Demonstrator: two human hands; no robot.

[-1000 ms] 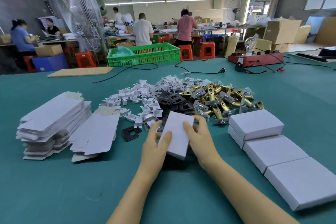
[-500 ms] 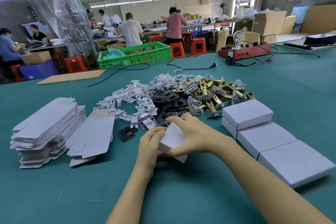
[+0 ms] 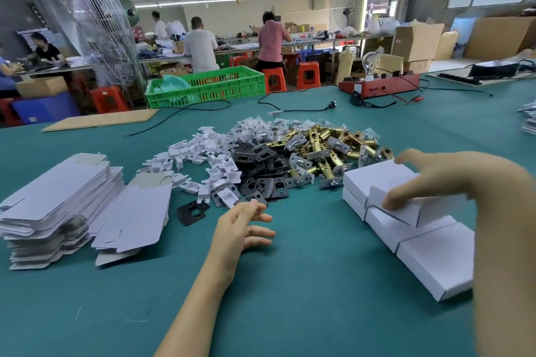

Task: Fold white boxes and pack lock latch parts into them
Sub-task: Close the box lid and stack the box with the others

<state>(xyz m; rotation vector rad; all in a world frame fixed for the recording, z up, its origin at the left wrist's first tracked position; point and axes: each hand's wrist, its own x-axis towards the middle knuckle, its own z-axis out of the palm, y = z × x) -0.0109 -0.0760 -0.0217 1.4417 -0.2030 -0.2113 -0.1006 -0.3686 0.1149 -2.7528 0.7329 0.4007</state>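
My right hand (image 3: 429,182) grips a folded white box (image 3: 404,215) from above, thumb on its near side, over the row of closed white boxes (image 3: 435,264) at the right. Open and holding nothing, my left hand (image 3: 246,226) hovers low over the green table, just in front of the parts. Behind it lie piles of white plastic inserts (image 3: 203,159), black strike plates (image 3: 261,171) and brass latches (image 3: 324,148), with small bagged screws (image 3: 261,124) further back. One black plate (image 3: 193,211) lies apart. Flat box blanks (image 3: 58,197) are stacked at the left, a smaller stack (image 3: 136,211) beside them.
A green crate (image 3: 208,87), a red tester with a bulb (image 3: 380,87), a black cable (image 3: 290,109) and a cardboard sheet (image 3: 98,120) sit along the table's far edge. Several people work at benches behind it.
Both hands were closing the box at the table's middle. My right hand has carried it right onto the row of boxes, and my left hand has let go and opened.
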